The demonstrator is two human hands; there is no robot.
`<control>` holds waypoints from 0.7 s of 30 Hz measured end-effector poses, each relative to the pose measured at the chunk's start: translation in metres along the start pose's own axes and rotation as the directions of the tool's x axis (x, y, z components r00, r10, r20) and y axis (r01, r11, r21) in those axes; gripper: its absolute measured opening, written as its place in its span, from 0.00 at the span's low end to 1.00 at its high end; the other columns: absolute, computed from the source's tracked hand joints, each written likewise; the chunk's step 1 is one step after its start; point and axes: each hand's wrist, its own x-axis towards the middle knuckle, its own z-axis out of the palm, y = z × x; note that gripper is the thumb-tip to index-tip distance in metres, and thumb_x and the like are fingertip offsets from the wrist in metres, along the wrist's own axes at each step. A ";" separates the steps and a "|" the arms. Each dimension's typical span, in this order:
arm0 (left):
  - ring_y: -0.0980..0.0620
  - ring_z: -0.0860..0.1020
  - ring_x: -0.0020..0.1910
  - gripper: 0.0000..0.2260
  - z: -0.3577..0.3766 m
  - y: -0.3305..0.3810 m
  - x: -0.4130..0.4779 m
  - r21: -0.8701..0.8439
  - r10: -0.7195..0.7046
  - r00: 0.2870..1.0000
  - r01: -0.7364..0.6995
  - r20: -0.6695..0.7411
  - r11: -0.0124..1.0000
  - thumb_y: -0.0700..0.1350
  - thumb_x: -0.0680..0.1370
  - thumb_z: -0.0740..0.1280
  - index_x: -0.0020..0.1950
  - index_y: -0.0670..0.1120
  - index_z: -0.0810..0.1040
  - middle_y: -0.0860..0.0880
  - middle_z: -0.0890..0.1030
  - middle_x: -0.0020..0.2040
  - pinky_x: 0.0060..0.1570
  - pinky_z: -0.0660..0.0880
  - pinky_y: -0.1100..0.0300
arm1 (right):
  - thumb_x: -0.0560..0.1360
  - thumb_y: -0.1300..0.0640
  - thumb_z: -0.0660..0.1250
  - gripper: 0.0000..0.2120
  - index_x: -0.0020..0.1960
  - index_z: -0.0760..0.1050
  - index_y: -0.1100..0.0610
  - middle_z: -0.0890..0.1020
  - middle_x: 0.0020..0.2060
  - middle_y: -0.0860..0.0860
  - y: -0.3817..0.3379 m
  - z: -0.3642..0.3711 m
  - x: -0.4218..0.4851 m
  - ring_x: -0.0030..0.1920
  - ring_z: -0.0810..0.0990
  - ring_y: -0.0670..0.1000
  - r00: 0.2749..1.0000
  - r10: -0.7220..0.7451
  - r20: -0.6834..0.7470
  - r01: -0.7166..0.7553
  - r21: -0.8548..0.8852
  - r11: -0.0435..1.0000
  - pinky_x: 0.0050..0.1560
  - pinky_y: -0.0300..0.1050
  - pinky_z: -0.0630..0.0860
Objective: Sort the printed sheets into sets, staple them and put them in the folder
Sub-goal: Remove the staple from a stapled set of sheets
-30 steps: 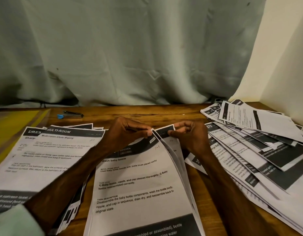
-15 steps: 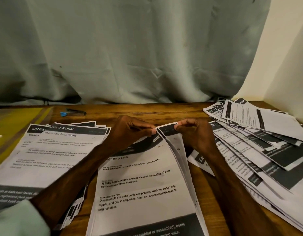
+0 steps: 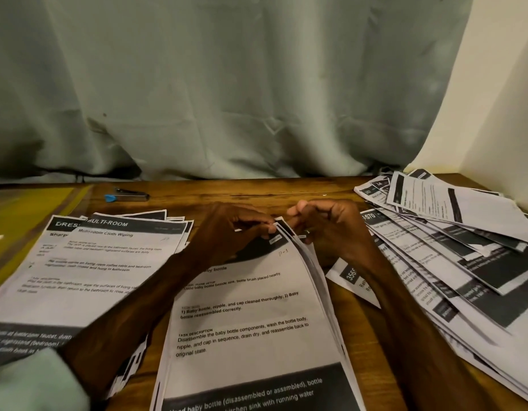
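Wooden table [image 3: 301, 192], green curtain [image 3: 227, 84] behind, sheet piles [image 3: 464, 262]

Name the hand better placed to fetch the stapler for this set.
Left. The left hand is nearer the blue-tipped metal stapler at the wooden table's far left; the right hand sits farther.

Dim, warm indoor light — soft shadows, slight motion blur, wide-angle bending at the edges.
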 end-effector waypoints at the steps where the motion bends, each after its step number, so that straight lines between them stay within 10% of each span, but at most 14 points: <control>1: 0.60 0.84 0.49 0.08 -0.002 -0.002 0.000 0.000 -0.002 1.000 0.002 0.002 1.000 0.45 0.77 0.74 0.55 0.52 0.84 0.55 0.86 0.51 0.47 0.82 0.62 | 0.82 0.55 0.64 0.10 0.51 0.83 0.57 0.87 0.42 0.51 0.004 -0.002 0.000 0.43 0.86 0.51 0.998 0.018 -0.065 -0.021 -0.050 0.999 0.40 0.46 0.82; 4: 0.59 0.85 0.48 0.06 -0.006 -0.005 0.000 -0.038 -0.016 1.000 0.016 -0.011 0.999 0.44 0.77 0.74 0.54 0.48 0.85 0.52 0.87 0.51 0.44 0.83 0.59 | 0.82 0.56 0.66 0.07 0.47 0.82 0.50 0.84 0.41 0.43 0.022 -0.008 0.002 0.43 0.83 0.43 0.980 -0.067 -0.185 -0.023 -0.444 0.896 0.47 0.44 0.80; 10: 0.61 0.84 0.48 0.07 -0.008 -0.004 -0.001 -0.057 -0.014 1.000 0.015 0.019 0.998 0.41 0.77 0.74 0.54 0.49 0.84 0.54 0.86 0.49 0.43 0.81 0.67 | 0.77 0.65 0.67 0.14 0.60 0.79 0.52 0.81 0.58 0.52 0.034 -0.005 0.007 0.62 0.77 0.56 0.987 0.147 0.059 -0.021 -0.870 0.492 0.60 0.49 0.75; 21: 0.53 0.87 0.44 0.06 -0.039 -0.005 0.001 -0.285 -0.269 0.957 0.289 0.108 0.914 0.43 0.72 0.76 0.48 0.47 0.86 0.54 0.88 0.46 0.44 0.83 0.60 | 0.82 0.55 0.63 0.17 0.69 0.74 0.48 0.73 0.66 0.55 0.037 -0.006 0.009 0.71 0.67 0.58 0.964 0.245 0.104 -0.069 -0.794 0.605 0.70 0.58 0.67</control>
